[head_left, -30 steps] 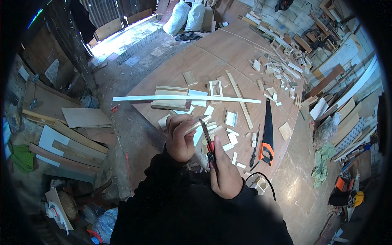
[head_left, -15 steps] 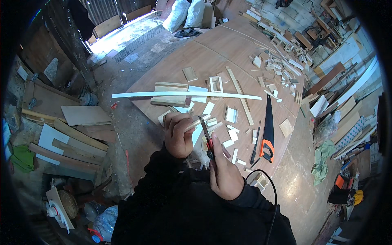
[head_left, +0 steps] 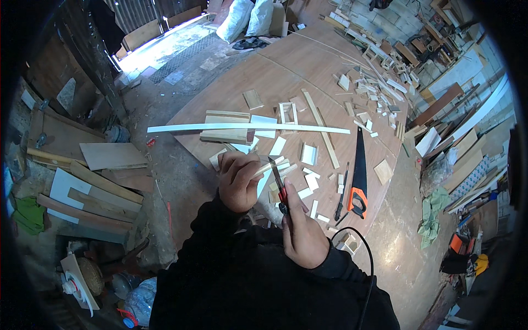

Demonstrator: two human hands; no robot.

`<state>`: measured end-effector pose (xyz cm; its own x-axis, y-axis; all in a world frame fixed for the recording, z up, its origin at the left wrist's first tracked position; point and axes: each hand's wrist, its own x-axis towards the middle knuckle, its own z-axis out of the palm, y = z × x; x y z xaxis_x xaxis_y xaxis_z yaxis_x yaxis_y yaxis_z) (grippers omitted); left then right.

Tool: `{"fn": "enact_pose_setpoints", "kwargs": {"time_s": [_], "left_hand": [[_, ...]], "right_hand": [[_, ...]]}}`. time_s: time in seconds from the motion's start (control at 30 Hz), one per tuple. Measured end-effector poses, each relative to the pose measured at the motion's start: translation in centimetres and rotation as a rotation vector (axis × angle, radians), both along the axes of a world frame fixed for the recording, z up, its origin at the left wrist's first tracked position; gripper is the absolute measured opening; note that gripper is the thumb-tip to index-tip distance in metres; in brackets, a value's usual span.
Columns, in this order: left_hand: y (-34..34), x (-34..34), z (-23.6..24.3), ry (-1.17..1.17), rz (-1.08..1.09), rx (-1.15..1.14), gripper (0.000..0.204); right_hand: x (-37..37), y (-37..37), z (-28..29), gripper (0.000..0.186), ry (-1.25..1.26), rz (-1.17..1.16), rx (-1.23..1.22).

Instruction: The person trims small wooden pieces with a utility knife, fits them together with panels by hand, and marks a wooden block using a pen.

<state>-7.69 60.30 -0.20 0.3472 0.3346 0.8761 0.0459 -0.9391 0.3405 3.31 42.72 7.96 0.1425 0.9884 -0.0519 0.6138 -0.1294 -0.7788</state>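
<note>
My left hand point(head_left: 235, 181) is closed round a short pale wooden stick point(head_left: 263, 168), whose end sticks out past my thumb. My right hand point(head_left: 300, 236) grips a red and black utility knife point(head_left: 282, 198), its blade pointing away from me and resting at or just beside the end of that stick. Beneath and beyond my hands lie small white and pale wood offcuts point(head_left: 304, 193). A long white strip point(head_left: 181, 128) lies across some wooden pieces point(head_left: 227, 136) on the plywood table point(head_left: 291, 60).
On the right of the table are an orange-handled handsaw point(head_left: 357, 198), a thin dark tool point(head_left: 342, 187) and a pile of scraps point(head_left: 374, 88). A black cable point(head_left: 371, 264) loops beside my right arm. Boards lean on the left point(head_left: 110, 154) and right point(head_left: 467, 148). White sacks point(head_left: 234, 22) stand behind.
The view has shifted slightly. My hands, with the stick and knife, keep nearly the same pose, and the knife blade has moved only a little.
</note>
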Motion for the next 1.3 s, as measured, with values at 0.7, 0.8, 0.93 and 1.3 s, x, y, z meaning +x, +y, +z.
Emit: {"fn": "enact_pose_setpoints", "kwargs": {"time_s": [0.7,0.8,0.93,1.3], "left_hand": [[0.6,1.4,-0.9,-0.077,0.0,-0.054,0.032],[0.7,1.3,-0.9,-0.039,-0.003,-0.054,0.032],[1.0,1.5,-1.1,-0.027,0.003,-0.058,0.032],[-0.4,1.4,-1.6,-0.159,0.175,-0.248,0.015]], "right_hand": [[1.8,1.3,0.2,0.077,0.013,0.013,-0.052],[1.9,1.6,0.2,0.077,0.041,0.017,-0.068],[2.3,1.8,-0.5,0.077,0.026,0.017,-0.058],[3.0,1.8,-1.8,0.068,0.139,-0.038,0.225]]}}
